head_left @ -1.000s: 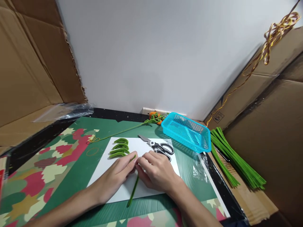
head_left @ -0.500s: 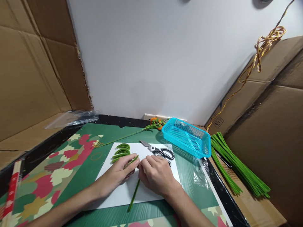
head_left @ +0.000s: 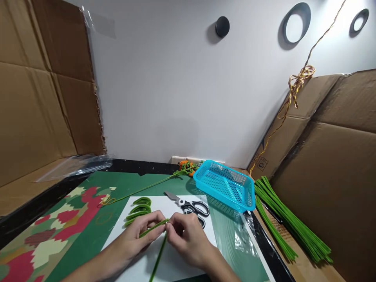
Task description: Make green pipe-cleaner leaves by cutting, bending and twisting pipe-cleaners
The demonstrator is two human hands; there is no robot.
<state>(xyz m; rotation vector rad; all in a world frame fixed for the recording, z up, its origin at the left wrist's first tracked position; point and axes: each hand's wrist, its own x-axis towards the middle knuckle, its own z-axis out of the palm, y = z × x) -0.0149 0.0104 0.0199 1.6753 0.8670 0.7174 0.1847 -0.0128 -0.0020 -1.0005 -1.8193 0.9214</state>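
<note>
Between my two hands is a green pipe cleaner (head_left: 159, 254), one part running along my left fingers and a long tail slanting down over the white paper (head_left: 176, 262). My left hand (head_left: 147, 231) pinches it between thumb and fingers. At its bend, the fingertips of my right hand (head_left: 185, 235) are closed on it and nearly touch the left ones. Several bent green pipe cleaner loops (head_left: 141, 209) lie on the paper just beyond my left hand. Behind my right hand rest scissors (head_left: 188, 205) with black and white handles, blades pointing to the back left.
A blue plastic basket (head_left: 225, 186) stands at the back right. Bundles of green pipe cleaners (head_left: 293, 221) lie on cardboard at the right. An orange flower on a green stem (head_left: 152, 184) stretches across the green mat (head_left: 117, 182). Cardboard walls (head_left: 331, 168) flank the table.
The view has tilted up and shifted slightly right, so things sit lower in it. My right fingers have opened out from a tighter curl into a fingertip pinch at the pipe cleaner's bend.
</note>
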